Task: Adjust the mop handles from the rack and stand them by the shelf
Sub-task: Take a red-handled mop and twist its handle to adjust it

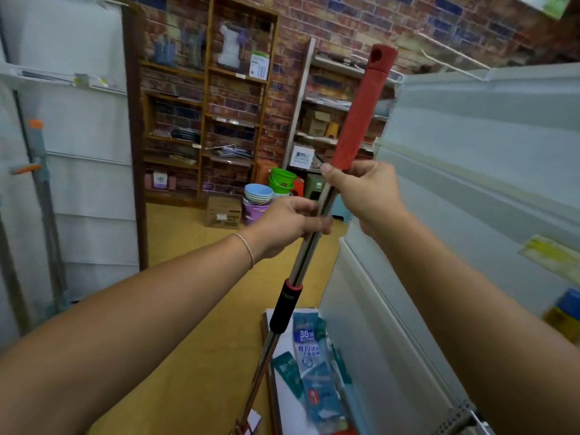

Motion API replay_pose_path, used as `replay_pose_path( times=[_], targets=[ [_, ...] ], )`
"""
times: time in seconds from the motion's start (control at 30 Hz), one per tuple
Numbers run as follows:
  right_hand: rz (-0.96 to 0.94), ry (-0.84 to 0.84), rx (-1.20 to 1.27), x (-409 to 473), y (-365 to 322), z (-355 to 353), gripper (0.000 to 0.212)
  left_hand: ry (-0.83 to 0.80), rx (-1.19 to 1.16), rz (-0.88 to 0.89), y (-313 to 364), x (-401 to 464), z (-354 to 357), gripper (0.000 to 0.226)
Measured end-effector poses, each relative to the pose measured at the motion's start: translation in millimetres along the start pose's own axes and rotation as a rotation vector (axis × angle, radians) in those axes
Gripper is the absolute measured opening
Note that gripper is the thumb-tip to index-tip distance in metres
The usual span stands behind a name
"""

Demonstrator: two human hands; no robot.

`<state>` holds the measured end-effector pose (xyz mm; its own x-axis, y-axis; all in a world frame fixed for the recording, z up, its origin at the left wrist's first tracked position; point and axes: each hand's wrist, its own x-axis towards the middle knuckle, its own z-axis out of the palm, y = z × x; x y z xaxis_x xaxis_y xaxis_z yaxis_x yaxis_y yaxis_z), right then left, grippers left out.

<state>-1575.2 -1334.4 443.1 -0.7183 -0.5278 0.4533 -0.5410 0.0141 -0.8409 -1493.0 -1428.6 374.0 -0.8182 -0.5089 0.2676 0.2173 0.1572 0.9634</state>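
Mop handle (317,233), a steel pole with a red foam grip (361,111) at its top end, runs tilted through the centre of the frame from 6 o'clock up toward 1 o'clock, held in both bare hands in a shop aisle. The right hand (361,193) has its fingers curled round the pole just below the red grip; the left hand (285,227), a thin band at its wrist, pinches the bare steel just beneath it. Lower down, at 6 o'clock, a black locking collar (286,309) with a red ring sits on the pole. Packaged goods (309,365) lie in a box on the yellow floor (188,309) beside the pole's lower end. A white shelf unit (470,183) stands at 3 o'clock. Another handle with orange fittings (39,171) leans at 9 o'clock, and stacked plastic buckets (266,196) sit near 12 o'clock before wooden shelving (207,120).
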Motion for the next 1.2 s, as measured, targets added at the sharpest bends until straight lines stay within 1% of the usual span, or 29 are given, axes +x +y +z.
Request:
replay_pose_path(
  times=[0.1,0.2,0.27,0.37,0.4,0.43,0.5,0.6,0.67,0.77,0.9,1.03,1.2],
  targets=[
    [-0.013,0.017,-0.037,21,14,17,0.010,-0.084,-0.069,0.015,-5,35,-13,0.031],
    [0.011,0.053,-0.098,41,26,32,0.010,-0.137,-0.034,0.035,-15,67,-25,0.029],
    [0.043,0.075,-0.147,54,29,37,0.013,-0.158,-0.024,0.030,-19,86,-29,0.026],
    [0.103,0.093,-0.222,71,25,35,0.005,-0.198,-0.055,0.038,-24,114,-27,0.017],
    [0.117,0.096,-0.236,75,21,33,0.009,-0.214,-0.071,0.044,-24,122,-25,0.014],
    [0.128,0.103,-0.251,77,18,31,0.011,-0.234,-0.081,0.050,-23,129,-22,0.011],
    [0.139,0.144,-0.282,83,12,24,0.009,-0.280,-0.076,0.063,-22,139,-15,0.006],
    [0.169,0.233,-0.316,93,6,9,0.021,-0.334,-0.071,0.086,-20,152,-1,0.006],
    [0.193,0.266,-0.335,98,3,-2,0.024,-0.370,-0.091,0.087,-21,164,10,0.008],
    [0.189,0.338,-0.356,106,10,-17,0.024,-0.427,-0.134,0.083,-20,180,28,0.009],
    [0.156,0.461,-0.370,115,19,-35,0.022,-0.465,-0.185,0.080,-12,193,52,0.019],
    [0.132,0.526,-0.356,121,25,-49,0.023,-0.486,-0.252,0.110,3,205,72,0.014],
    [0.150,0.610,-0.416,128,31,-65,0.023,-0.582,-0.268,0.120,7,220,94,0.011]
  ],
)
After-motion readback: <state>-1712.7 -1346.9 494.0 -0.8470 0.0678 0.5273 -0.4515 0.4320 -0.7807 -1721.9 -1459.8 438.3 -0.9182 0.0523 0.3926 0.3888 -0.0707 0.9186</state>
